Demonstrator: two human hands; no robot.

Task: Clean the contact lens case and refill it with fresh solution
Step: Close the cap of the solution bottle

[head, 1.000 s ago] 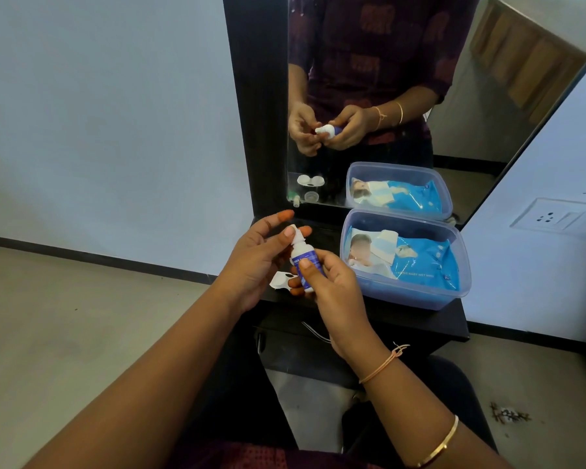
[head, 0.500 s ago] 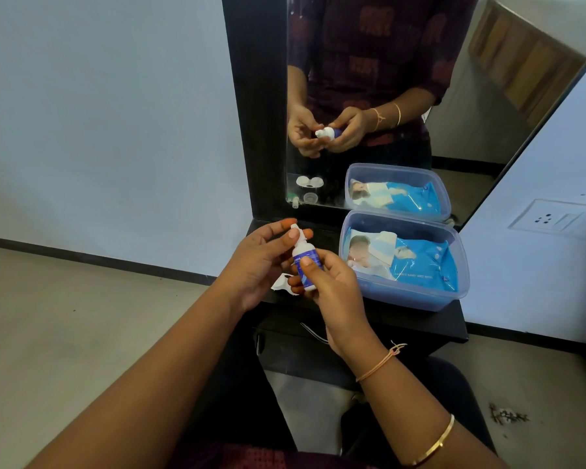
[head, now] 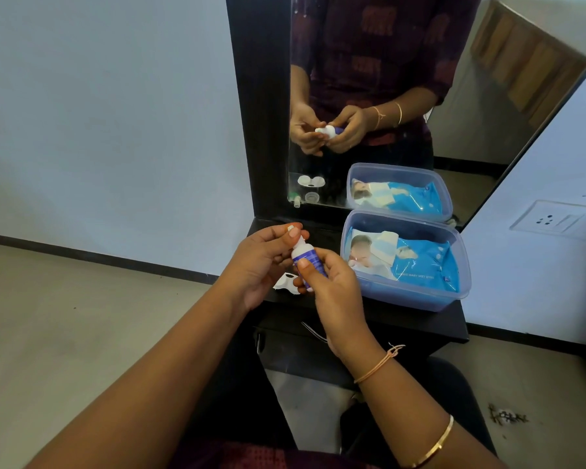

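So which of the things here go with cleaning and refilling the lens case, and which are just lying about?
For the job:
solution bottle, held in the right hand, left hand at its cap
lens case on the shelf

Lying about:
plastic tub
wet wipes pack inside it
wall socket

Both forearms reach from the lower frame toward its centre, the right hand [head: 332, 286] curled closed in a grip with thumb forward, the left hand [head: 263, 262] raised just left of it, fingertips [head: 293, 230] pinched together.
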